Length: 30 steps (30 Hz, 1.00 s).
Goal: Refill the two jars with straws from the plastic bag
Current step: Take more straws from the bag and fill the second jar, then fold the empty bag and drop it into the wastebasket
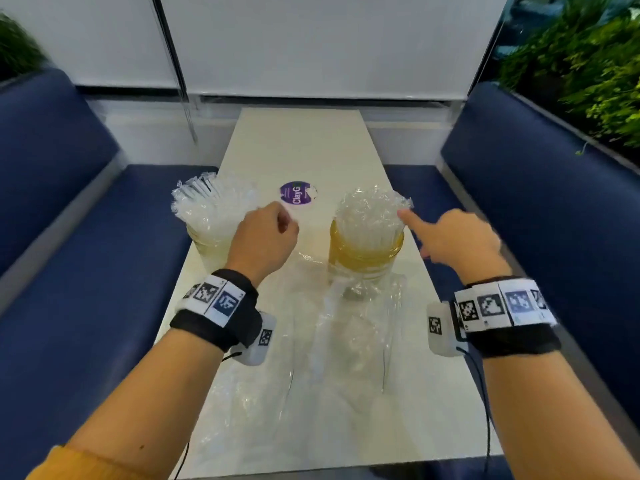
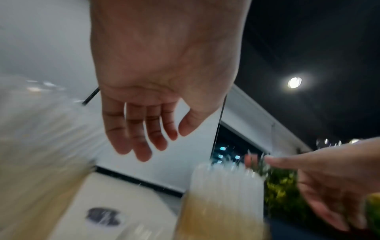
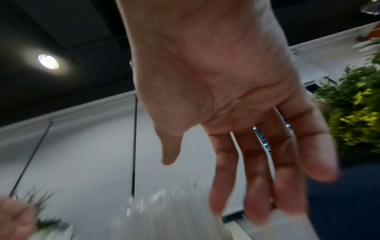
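Two glass jars stand on the pale table [image 1: 301, 140], both packed with clear-wrapped straws. The left jar [image 1: 204, 242] has straws [image 1: 204, 202] fanning left; the right jar [image 1: 365, 252] looks yellowish, its straws [image 1: 370, 211] upright. My left hand [image 1: 287, 220] hovers just right of the left jar with fingers relaxed, and holds nothing [image 2: 156, 142]. My right hand [image 1: 414, 233] is beside the right jar, index finger stretched towards the straw tops, other fingers straight [image 3: 195, 183]. The clear plastic bag [image 1: 349, 327] lies flat and crumpled in front of the jars.
A round purple sticker [image 1: 296, 192] is on the table behind the jars. Blue upholstered benches [image 1: 86, 271] flank the narrow table on both sides. White wall panels stand behind, and green plants [image 1: 588, 64] at the far right.
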Each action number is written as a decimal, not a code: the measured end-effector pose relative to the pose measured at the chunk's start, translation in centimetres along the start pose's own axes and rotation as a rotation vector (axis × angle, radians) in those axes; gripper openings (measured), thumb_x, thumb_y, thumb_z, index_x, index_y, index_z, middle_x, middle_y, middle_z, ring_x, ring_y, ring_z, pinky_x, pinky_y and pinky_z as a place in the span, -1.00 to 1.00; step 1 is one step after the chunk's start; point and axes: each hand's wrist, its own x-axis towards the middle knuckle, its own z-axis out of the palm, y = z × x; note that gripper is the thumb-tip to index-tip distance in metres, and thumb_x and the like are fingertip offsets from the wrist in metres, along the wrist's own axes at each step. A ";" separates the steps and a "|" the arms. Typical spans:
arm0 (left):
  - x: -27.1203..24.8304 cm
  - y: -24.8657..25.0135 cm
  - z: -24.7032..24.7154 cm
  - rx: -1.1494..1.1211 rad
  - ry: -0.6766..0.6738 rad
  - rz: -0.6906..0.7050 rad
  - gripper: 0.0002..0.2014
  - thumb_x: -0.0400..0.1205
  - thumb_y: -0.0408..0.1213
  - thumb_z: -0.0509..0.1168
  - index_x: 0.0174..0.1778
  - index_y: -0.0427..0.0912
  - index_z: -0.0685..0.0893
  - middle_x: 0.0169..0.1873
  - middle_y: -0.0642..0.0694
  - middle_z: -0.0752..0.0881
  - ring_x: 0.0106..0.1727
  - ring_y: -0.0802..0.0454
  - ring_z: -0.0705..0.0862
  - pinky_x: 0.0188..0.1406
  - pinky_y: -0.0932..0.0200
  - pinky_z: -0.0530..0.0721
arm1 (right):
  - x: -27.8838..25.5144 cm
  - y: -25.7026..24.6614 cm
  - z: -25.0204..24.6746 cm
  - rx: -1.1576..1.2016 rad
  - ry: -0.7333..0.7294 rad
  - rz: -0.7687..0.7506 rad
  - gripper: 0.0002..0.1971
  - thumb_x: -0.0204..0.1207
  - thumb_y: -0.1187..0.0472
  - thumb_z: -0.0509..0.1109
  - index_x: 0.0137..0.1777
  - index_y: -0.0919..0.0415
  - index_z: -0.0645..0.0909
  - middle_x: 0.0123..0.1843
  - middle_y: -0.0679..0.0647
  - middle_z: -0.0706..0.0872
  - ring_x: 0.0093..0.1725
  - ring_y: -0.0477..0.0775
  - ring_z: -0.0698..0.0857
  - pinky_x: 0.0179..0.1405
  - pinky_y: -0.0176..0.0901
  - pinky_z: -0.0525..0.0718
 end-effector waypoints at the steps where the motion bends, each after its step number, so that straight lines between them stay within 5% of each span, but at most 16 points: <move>1: -0.7 -1.5 0.8 0.037 -0.034 -0.084 -0.87 0.69 -0.17 0.31 0.07 -0.13 0.64 -0.05 -0.10 0.74 0.03 -0.18 0.71 -0.02 0.06 0.60 | -0.9 0.5 1.6 0.007 -0.114 0.043 -0.05 0.31 -0.73 -0.06 -0.28 0.16 0.73 -0.36 0.03 0.80 -0.26 0.13 0.75 -0.24 -0.01 0.67; 4: -2.0 -5.2 3.8 0.061 -0.247 -0.307 -0.54 0.76 -0.13 0.21 0.55 -0.25 0.42 0.44 -0.26 0.58 0.44 -0.29 0.56 0.35 -0.02 0.49 | -3.2 1.1 6.0 0.188 -0.333 0.071 -0.21 0.47 -0.56 0.16 -0.25 0.23 0.76 -0.29 0.07 0.85 -0.16 0.14 0.83 0.04 0.13 0.79; 7: -3.2 -6.5 5.5 -0.075 -0.422 -0.423 -0.52 0.80 -0.09 0.15 0.58 -0.31 0.43 0.42 -0.30 0.66 0.50 -0.27 0.56 0.47 -0.04 0.45 | -5.1 1.0 8.1 0.587 -0.376 0.087 -0.46 0.72 -0.15 0.22 -0.02 0.37 0.75 -0.11 0.22 0.87 -0.13 0.18 0.82 -0.08 0.05 0.74; 10: -3.8 -6.2 5.1 -0.303 -0.337 -0.431 -0.70 0.75 -0.01 0.25 0.00 -0.20 0.69 0.02 -0.24 0.77 0.17 -0.21 0.72 0.17 0.03 0.63 | -7.0 0.9 7.3 0.753 -0.394 -0.009 -0.60 0.80 -0.01 0.15 0.14 0.29 0.71 -0.16 0.19 0.83 -0.22 0.13 0.78 -0.19 -0.01 0.67; 11: -3.9 -6.0 4.7 -0.324 -0.297 -0.429 -0.66 0.73 0.07 0.25 0.04 -0.17 0.67 0.09 -0.25 0.72 0.21 -0.21 0.70 0.20 0.00 0.63 | -7.7 0.9 6.8 0.786 -0.388 -0.066 -0.61 0.81 0.02 0.13 0.14 0.28 0.71 -0.20 0.17 0.81 -0.22 0.14 0.79 -0.19 -0.01 0.68; 13: -4.1 -5.8 3.6 -0.300 -0.221 -0.421 -0.47 0.73 0.11 0.22 0.50 -0.18 0.50 0.50 -0.29 0.50 0.55 -0.25 0.48 0.53 -0.15 0.47 | -9.2 1.1 5.6 0.878 -0.374 -0.168 -0.61 0.83 0.05 0.10 0.09 0.27 0.69 -0.24 0.16 0.79 -0.17 0.18 0.80 -0.15 0.01 0.70; 15: -4.3 -5.4 2.5 -0.327 -0.207 -0.381 -0.40 0.79 0.03 0.15 0.68 -0.23 0.29 0.63 -0.21 0.39 0.69 -0.20 0.31 0.65 -0.08 0.28 | -10.4 1.3 4.2 0.973 -0.362 -0.257 -0.62 0.83 0.06 0.10 0.02 0.25 0.69 -0.22 0.20 0.78 -0.12 0.23 0.84 -0.08 0.06 0.73; 18: -4.5 -5.1 1.1 -0.610 -0.183 -0.347 -0.70 0.82 -0.08 0.14 0.25 -0.20 0.64 0.04 -0.16 0.79 0.20 -0.11 0.74 0.30 -0.03 0.58 | -11.6 1.3 2.4 1.051 -0.305 -0.308 -0.63 0.81 0.05 0.12 0.03 0.25 0.69 -0.20 0.28 0.76 -0.15 0.29 0.84 -0.14 0.05 0.74; 20: -4.7 -4.5 -0.1 -0.714 -0.111 -0.312 -0.75 0.85 -0.16 0.09 -0.05 -0.11 0.60 -0.18 -0.17 0.75 -0.09 -0.05 0.79 -0.08 0.02 0.65 | -11.8 1.1 1.7 1.061 -0.188 -0.284 -0.61 0.81 0.02 0.14 0.04 0.29 0.69 -0.27 0.25 0.75 -0.27 0.22 0.80 -0.26 -0.01 0.69; 26: -6.7 -5.8 -5.9 -0.496 0.157 -0.161 -0.77 0.84 -0.27 0.02 -0.05 -0.22 0.52 -0.35 -0.05 0.58 -0.44 -0.02 0.66 -0.57 0.09 0.66 | -11.1 -0.7 2.3 0.989 0.205 -0.254 -0.64 0.74 0.00 0.27 -0.06 0.24 0.74 -0.51 0.14 0.65 -0.56 0.02 0.61 -0.41 -0.03 0.64; 28: -7.4 -7.6 -7.7 -0.469 0.211 -0.218 -0.75 0.83 -0.28 -0.01 -0.02 -0.29 0.51 -0.38 -0.08 0.54 -0.55 0.05 0.59 -0.65 0.13 0.59 | -11.4 -2.1 2.6 1.052 0.048 -0.251 -0.55 0.70 -0.16 0.29 -0.02 0.24 0.76 -0.45 0.13 0.73 -0.46 0.05 0.70 -0.38 -0.03 0.69; 30: -8.1 -9.4 -9.2 -0.514 0.267 -0.319 -0.76 0.79 -0.34 -0.03 -0.11 -0.25 0.49 -0.41 -0.06 0.52 -0.65 0.18 0.51 -0.66 0.23 0.50 | -12.0 -3.5 3.3 0.985 -0.274 -0.314 -0.43 0.61 -0.31 0.29 0.05 0.24 0.78 -0.21 0.12 0.87 -0.14 0.05 0.84 -0.11 -0.05 0.76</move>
